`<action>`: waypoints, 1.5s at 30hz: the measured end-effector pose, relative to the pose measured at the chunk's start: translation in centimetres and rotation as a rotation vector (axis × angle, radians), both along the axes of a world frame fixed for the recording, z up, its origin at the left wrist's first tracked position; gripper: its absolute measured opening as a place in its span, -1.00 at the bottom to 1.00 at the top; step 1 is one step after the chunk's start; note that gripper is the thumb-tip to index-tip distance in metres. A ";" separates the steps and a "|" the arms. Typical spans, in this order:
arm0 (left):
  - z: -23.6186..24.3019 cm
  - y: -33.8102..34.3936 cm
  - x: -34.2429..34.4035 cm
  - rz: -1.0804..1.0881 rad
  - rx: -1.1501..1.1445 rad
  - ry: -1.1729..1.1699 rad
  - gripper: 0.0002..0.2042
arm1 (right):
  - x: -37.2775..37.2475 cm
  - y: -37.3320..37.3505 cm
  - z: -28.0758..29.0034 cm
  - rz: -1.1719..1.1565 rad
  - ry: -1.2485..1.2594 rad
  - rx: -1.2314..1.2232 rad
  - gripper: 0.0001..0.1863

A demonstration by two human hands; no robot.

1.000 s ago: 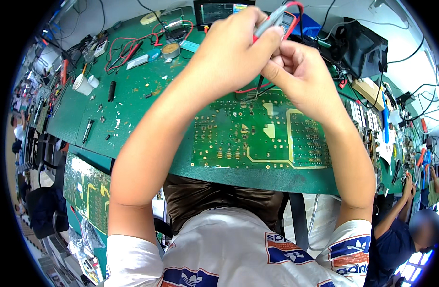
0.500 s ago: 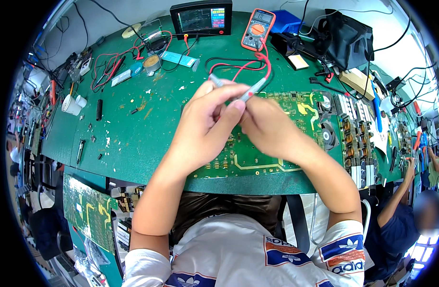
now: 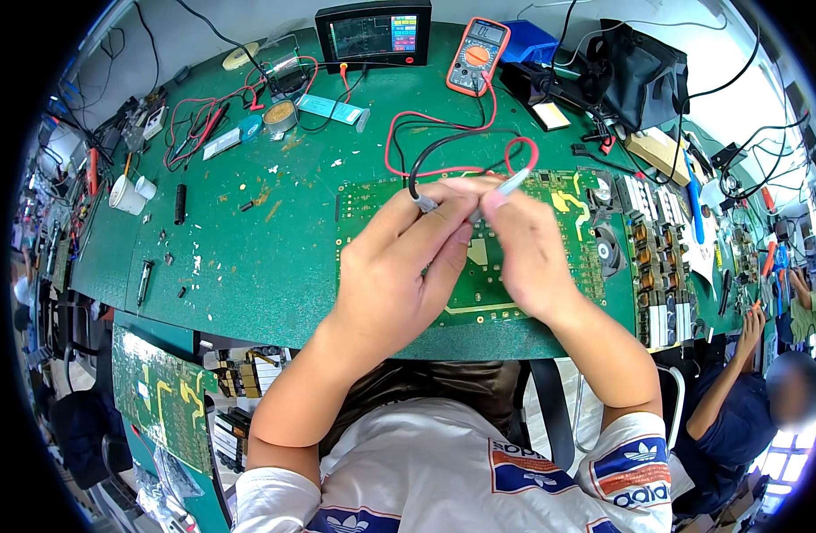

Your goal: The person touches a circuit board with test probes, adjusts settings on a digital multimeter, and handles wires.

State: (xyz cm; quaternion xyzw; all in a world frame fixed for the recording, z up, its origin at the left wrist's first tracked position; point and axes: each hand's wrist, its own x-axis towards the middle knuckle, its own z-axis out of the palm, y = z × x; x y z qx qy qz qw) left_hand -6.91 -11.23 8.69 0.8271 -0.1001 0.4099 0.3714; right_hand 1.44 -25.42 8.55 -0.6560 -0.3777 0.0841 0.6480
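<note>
green bench (image 3: 248,266): circuit board (image 3: 568,249), orange multimeter (image 3: 477,55), white cups (image 3: 131,193)

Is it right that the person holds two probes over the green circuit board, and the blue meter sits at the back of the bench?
Not quite. The meter at the back of the bench is orange, not blue, as the head view shows. The rest holds: the left hand and right hand each hold a probe over the green circuit board.

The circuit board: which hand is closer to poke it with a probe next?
Probably the left hand. Its black-wired probe points down just above the circuit board, while the right hand holds the grey probe tilted upward, tip away from the board.
</note>
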 end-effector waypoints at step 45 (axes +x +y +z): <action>-7.6 5.9 -3.0 -0.310 -1.101 0.361 -0.54 | 0.0 -4.8 -4.3 0.160 0.093 -0.237 -0.69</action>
